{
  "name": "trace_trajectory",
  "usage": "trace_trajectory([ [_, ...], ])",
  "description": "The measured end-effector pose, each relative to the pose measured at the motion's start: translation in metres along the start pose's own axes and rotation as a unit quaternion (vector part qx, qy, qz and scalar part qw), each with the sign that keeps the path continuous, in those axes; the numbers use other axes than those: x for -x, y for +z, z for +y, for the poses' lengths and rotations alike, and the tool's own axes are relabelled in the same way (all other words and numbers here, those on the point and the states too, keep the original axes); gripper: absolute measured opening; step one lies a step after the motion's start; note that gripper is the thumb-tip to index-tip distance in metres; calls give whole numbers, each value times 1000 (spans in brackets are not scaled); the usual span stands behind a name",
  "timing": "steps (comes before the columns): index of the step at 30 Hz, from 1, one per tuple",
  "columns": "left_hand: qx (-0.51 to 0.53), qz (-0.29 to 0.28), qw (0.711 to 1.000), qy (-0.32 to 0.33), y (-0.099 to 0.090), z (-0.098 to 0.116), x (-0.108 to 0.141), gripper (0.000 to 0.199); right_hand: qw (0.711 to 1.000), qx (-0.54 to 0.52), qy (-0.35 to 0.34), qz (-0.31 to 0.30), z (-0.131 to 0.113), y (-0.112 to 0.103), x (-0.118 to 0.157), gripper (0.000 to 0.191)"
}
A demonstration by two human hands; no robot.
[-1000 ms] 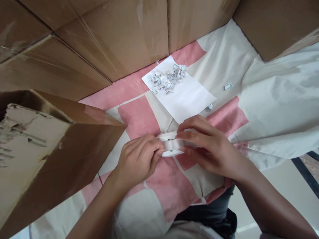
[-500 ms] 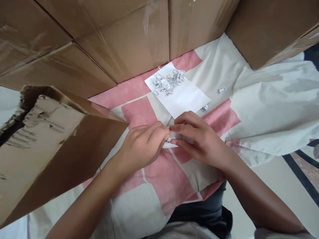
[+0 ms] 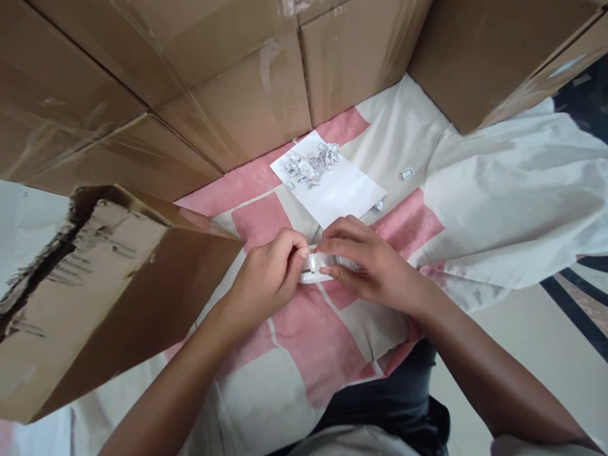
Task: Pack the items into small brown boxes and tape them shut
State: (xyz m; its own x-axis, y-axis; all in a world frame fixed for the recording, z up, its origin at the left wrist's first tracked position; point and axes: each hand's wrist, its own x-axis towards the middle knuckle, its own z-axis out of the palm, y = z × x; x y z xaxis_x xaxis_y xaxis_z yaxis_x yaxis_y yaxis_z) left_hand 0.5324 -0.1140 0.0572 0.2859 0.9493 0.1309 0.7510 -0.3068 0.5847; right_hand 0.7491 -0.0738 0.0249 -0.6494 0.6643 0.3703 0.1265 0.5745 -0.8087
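Tape dispenser [image 3: 314, 266] (one) in two hands [image 3: 266, 271], one paper sheet [image 3: 349, 191] beyond

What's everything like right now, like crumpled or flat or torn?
White tape dispenser, as it seems: held between left hand and right hand
White paper sheet: lying flat
Paper scraps: curled, heaped on the sheet
Blue-edged label: loose on the cloth
Pink-and-white cloth: spread out, wrinkled
Left-side cardboard box: edge torn and ragged
Back cardboard boxes: taped, packed together
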Motion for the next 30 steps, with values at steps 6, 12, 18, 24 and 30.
trace_trajectory([
  [6, 59, 52, 995, -68, 7, 8, 2, 13, 1000, 6, -7, -3, 1, 1, 1, 12],
  [12, 83, 90, 984, -132, 11, 7, 3, 14, 1000, 10, -11, 2, 3, 1, 1, 12],
  [18, 160, 111, 968, -158, 12, 3, 6, 17, 999, 34, -6, -2, 1, 0, 3, 9],
  [24, 190, 158, 959, -139, 16, 7, 12, 16, 995, 99, -9, 23, -2, 4, 1, 25],
  [30, 189, 183, 955, -136, 20, 10, 11, 18, 988, 144, -37, 50, -5, 14, -3, 14],
])
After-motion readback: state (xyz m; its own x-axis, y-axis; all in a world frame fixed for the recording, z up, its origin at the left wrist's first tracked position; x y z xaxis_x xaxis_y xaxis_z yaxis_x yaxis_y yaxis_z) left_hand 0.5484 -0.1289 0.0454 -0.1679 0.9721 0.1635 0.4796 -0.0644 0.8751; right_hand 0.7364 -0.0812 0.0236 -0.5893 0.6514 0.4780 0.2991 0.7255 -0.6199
